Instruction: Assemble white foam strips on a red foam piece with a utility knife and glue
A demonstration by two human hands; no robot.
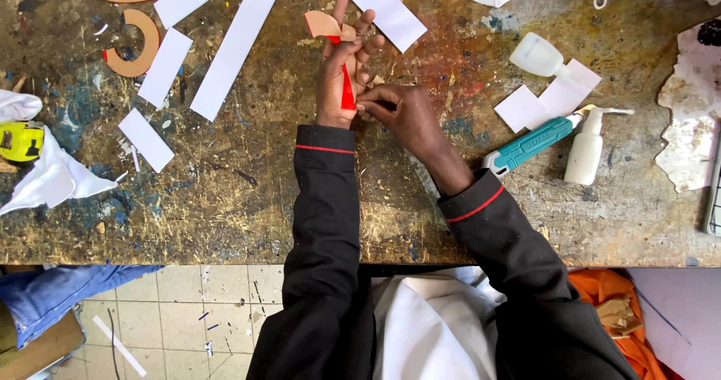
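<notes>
My left hand (338,68) grips a curved cardboard strip with a red edge (330,31) over the paint-stained surface (248,192), my right hand (402,113) seemingly pinching its lower end. White paper strips (236,46) lie nearby; tiled floor (195,312) below.

Curved tan cardboard cutout (324,25) with red underside, long narrow red strip (347,87) trailing down, held upright-ish over the tabletop (248,185) between both hands.

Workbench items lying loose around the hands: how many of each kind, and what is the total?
White paper strips and pieces: 8
Brown card cutouts: 2
Glue bottles: 2
Teal utility knife: 1
Yellow tape measure: 1
Total: 14
Not counted: the card piece in the left hand.
</notes>
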